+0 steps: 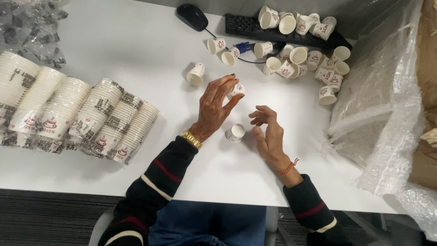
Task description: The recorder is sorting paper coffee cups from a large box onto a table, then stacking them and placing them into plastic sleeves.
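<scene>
My left hand (214, 107) reaches forward over the white table (136, 41) and pinches a small white paper cup (236, 89) with a red print between its fingertips. My right hand (268, 132) rests just to the right, fingers curled and apart, holding nothing. A second small paper cup (235, 133) lies on its side on the table between my two wrists, close to my right thumb. Another single cup (196, 74) lies beyond my left hand.
Several loose cups (300, 54) are scattered at the back right, some on a black keyboard (255, 27). A black mouse (192, 16) sits behind. Wrapped stacks of cups (73, 111) lie at left. Crinkled clear plastic sheeting (387, 105) covers the right side.
</scene>
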